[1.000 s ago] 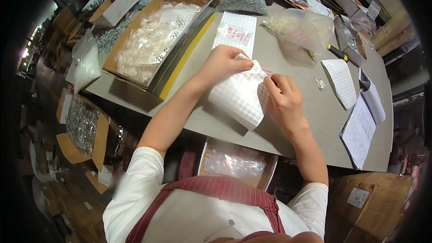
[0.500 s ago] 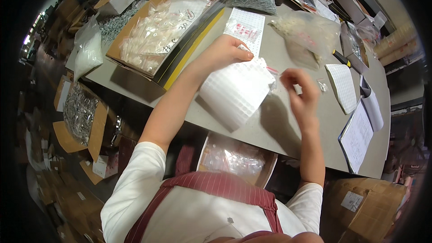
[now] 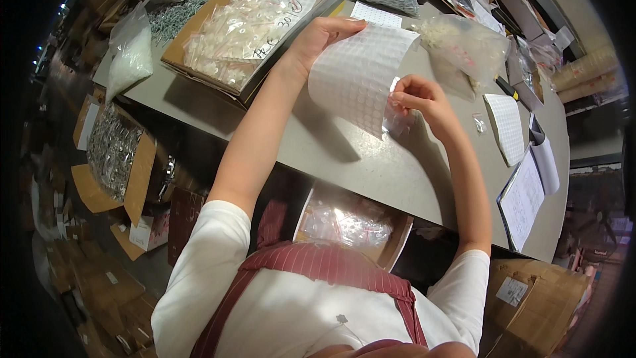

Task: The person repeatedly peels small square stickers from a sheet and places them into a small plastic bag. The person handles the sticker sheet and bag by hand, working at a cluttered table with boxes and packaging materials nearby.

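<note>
A white sheet with rows of round stickers [image 3: 361, 69] hangs curved above the table, gripped at its top edge by my left hand [image 3: 315, 43]. At the sheet's lower right edge my right hand [image 3: 424, 101] is closed, thumb against fingers, on a small clear plastic bag [image 3: 399, 124]. The bag overlaps the sheet's edge; what it holds cannot be made out. Behind the raised sheet lies another white dotted sheet [image 3: 376, 14], partly covered. A small clear packet [image 3: 479, 123] rests on the table to the right of my right hand.
An open carton of small filled bags [image 3: 175, 59] stands at the left. Beyond my right hand lie a cloudy plastic bag [image 3: 467, 43], a dotted sheet [image 3: 505, 129] and a clipboard [image 3: 523, 202]. Below the table edge sits an open box of clear bags [image 3: 348, 222].
My left hand has raised and turned the sheet, lifting it away from the table. My right hand has moved left to the sheet's edge and now pinches the clear bag.
</note>
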A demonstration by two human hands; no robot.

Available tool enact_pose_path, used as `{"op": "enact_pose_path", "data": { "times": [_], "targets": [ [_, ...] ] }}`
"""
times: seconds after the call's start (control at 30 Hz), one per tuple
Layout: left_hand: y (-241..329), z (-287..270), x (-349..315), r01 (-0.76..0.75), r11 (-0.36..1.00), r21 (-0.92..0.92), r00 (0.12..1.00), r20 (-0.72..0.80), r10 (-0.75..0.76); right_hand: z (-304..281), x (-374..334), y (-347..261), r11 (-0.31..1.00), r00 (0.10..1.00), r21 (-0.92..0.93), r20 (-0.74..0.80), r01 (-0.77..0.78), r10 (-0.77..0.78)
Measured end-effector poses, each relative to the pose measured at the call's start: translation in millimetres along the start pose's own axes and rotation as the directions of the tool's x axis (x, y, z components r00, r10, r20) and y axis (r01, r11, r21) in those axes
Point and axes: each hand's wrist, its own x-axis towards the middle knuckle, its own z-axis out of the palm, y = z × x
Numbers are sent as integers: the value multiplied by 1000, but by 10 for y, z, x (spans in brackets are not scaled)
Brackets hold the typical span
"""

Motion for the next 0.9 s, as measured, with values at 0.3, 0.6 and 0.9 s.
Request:
{"op": "enact_pose_path", "data": {
  "times": [0.3,0.6,0.9],
  "targets": [
    [-76,256,-35,19,999,46,981,-195,-10,-251,-677,366,993,926,92,-364,-69,99],
    [-171,235,-13,36,996,87,981,-193,-19,-527,-1193,-62,991,897,51,-421,-123,133],
    [-187,214,16,76,996,45,991,-116,-70,-401,-1073,135,693,933,-663,-359,-283,37]
  ]
}}
